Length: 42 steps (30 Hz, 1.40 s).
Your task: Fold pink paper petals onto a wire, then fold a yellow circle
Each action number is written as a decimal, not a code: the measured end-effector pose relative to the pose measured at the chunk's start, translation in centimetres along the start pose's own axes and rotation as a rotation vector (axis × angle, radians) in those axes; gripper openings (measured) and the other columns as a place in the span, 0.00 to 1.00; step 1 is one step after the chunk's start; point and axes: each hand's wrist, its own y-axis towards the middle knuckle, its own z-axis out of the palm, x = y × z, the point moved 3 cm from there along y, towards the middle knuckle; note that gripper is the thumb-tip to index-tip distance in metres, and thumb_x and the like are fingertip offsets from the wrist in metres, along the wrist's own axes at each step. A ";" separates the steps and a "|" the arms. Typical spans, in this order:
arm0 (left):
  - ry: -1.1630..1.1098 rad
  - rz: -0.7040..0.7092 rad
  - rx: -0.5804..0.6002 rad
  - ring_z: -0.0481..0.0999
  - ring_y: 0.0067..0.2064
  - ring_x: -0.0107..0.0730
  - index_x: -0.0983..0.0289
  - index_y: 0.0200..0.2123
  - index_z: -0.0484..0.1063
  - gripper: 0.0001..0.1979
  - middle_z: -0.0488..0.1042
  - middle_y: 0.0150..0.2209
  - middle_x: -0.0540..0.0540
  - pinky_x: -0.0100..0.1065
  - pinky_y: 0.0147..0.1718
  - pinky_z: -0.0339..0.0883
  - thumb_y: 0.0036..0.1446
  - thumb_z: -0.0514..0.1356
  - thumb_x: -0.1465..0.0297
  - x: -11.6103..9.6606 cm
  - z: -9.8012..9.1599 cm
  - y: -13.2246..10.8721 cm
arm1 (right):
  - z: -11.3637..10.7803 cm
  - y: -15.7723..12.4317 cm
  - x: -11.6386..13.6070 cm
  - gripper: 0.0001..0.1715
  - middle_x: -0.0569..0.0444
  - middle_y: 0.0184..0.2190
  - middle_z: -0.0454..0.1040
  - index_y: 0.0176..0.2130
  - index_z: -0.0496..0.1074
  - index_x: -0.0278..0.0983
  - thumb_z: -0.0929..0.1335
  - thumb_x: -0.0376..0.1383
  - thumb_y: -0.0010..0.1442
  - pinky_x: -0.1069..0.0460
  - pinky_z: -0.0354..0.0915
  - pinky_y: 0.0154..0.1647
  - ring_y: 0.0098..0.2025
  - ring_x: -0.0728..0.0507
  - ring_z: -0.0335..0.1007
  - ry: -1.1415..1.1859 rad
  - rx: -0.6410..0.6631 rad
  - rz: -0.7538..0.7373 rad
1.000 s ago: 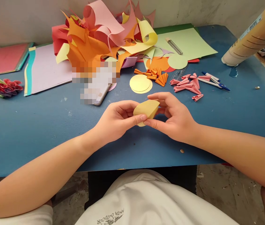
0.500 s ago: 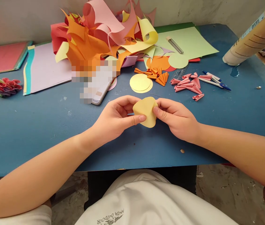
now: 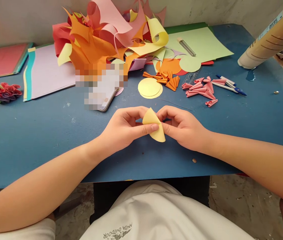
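A yellow paper circle (image 3: 150, 117), now folded over about its middle, is held above the near part of the blue table. My left hand (image 3: 123, 128) pinches it from the left, thumb lying across the front. From the right, my right hand (image 3: 181, 126) grips its edge between thumb and fingers; those fingertips are partly hidden. Just beyond my hands lie flat yellow paper circles (image 3: 150, 88). Small rolled orange paper cones (image 3: 173, 83) and pink paper cones (image 3: 198, 89) are heaped behind and to the right.
Curled paper scraps (image 3: 91, 43) pile up at the back. A phone (image 3: 103, 95), partly pixelated, lies left of centre. Pens (image 3: 228, 86), a ruler (image 3: 190, 78) and a light green sheet (image 3: 211, 43) are at right. A tall bottle (image 3: 264, 40) stands far right; a ruffled paper flower (image 3: 2, 92) lies far left.
The yellow paper circle has gone from gently curved to folded over. Both hands have drawn closer together, my right hand shifting slightly left.
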 end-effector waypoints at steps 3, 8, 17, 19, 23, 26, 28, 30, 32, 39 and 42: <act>-0.023 -0.055 -0.031 0.82 0.36 0.34 0.64 0.29 0.82 0.13 0.83 0.33 0.53 0.34 0.40 0.79 0.45 0.80 0.66 0.3 -0.1 0.1 | -0.3 -0.1 0.5 0.16 0.53 0.35 0.74 0.37 0.73 0.38 0.74 0.47 0.65 0.49 0.72 0.36 0.35 0.45 0.72 -0.059 -0.060 -0.082; -0.019 -0.098 -0.045 0.85 0.38 0.38 0.65 0.29 0.83 0.13 0.85 0.34 0.55 0.36 0.42 0.80 0.43 0.81 0.67 0.6 -0.2 0.3 | -0.3 -0.2 1.1 0.15 0.51 0.33 0.77 0.36 0.76 0.38 0.72 0.46 0.68 0.50 0.71 0.34 0.33 0.45 0.73 -0.182 -0.031 -0.207; -0.051 -0.060 -0.126 0.82 0.34 0.32 0.64 0.29 0.84 0.13 0.85 0.34 0.55 0.32 0.36 0.79 0.47 0.80 0.63 0.3 -0.7 0.3 | -0.4 -0.2 0.7 0.13 0.51 0.32 0.78 0.33 0.76 0.37 0.73 0.43 0.66 0.50 0.70 0.32 0.32 0.45 0.73 -0.234 -0.094 -0.186; -0.024 -0.067 -0.166 0.81 0.33 0.31 0.64 0.29 0.84 0.14 0.85 0.33 0.56 0.32 0.34 0.78 0.46 0.80 0.62 0.3 -0.8 0.3 | -0.4 -0.2 0.7 0.13 0.51 0.31 0.78 0.33 0.75 0.38 0.73 0.43 0.66 0.50 0.71 0.32 0.32 0.45 0.73 -0.246 -0.103 -0.182; -0.010 -0.048 -0.208 0.81 0.31 0.31 0.64 0.30 0.83 0.17 0.84 0.30 0.54 0.33 0.35 0.79 0.43 0.81 0.61 0.2 -0.7 0.1 | -0.3 -0.2 0.9 0.12 0.52 0.31 0.78 0.34 0.75 0.38 0.72 0.42 0.67 0.50 0.70 0.32 0.31 0.46 0.71 -0.233 -0.081 -0.202; -0.028 -0.031 -0.220 0.83 0.33 0.34 0.63 0.30 0.80 0.19 0.84 0.31 0.53 0.35 0.37 0.80 0.40 0.82 0.61 0.2 -0.6 -0.1 | -0.4 -0.2 1.1 0.11 0.52 0.31 0.78 0.35 0.76 0.38 0.71 0.41 0.68 0.50 0.70 0.33 0.32 0.46 0.71 -0.237 -0.090 -0.223; -0.016 -0.026 -0.219 0.85 0.35 0.37 0.62 0.34 0.79 0.23 0.84 0.32 0.53 0.36 0.38 0.82 0.39 0.83 0.61 0.1 -0.5 -0.2 | -0.4 -0.2 1.1 0.13 0.52 0.31 0.78 0.35 0.76 0.38 0.72 0.44 0.68 0.50 0.69 0.34 0.32 0.45 0.71 -0.232 -0.087 -0.229; 0.006 -0.029 -0.202 0.86 0.36 0.39 0.62 0.38 0.80 0.25 0.85 0.33 0.53 0.37 0.39 0.83 0.39 0.83 0.61 0.0 -0.3 -0.3 | -0.4 -0.2 1.1 0.15 0.52 0.31 0.78 0.35 0.76 0.38 0.72 0.46 0.68 0.50 0.69 0.33 0.32 0.45 0.71 -0.222 -0.082 -0.233; 0.036 -0.024 -0.183 0.87 0.37 0.40 0.63 0.39 0.82 0.24 0.85 0.34 0.54 0.39 0.41 0.83 0.40 0.82 0.60 0.0 -0.2 -0.4 | -0.4 -0.2 1.1 0.15 0.52 0.31 0.78 0.34 0.75 0.38 0.72 0.45 0.68 0.50 0.69 0.33 0.32 0.46 0.71 -0.214 -0.084 -0.240; 0.105 0.035 -0.228 0.87 0.41 0.43 0.60 0.36 0.87 0.16 0.87 0.37 0.54 0.41 0.45 0.84 0.45 0.81 0.62 -0.3 0.1 -0.6 | -0.3 -0.4 1.2 0.12 0.53 0.29 0.77 0.33 0.74 0.38 0.73 0.41 0.67 0.50 0.67 0.32 0.30 0.46 0.69 -0.246 -0.111 -0.294; 0.126 0.029 -0.246 0.87 0.41 0.44 0.60 0.36 0.88 0.14 0.87 0.36 0.54 0.43 0.45 0.84 0.45 0.80 0.62 -0.3 0.1 -0.7 | -0.3 -0.4 1.3 0.15 0.53 0.28 0.77 0.31 0.74 0.39 0.73 0.43 0.66 0.50 0.67 0.31 0.30 0.46 0.69 -0.269 -0.113 -0.283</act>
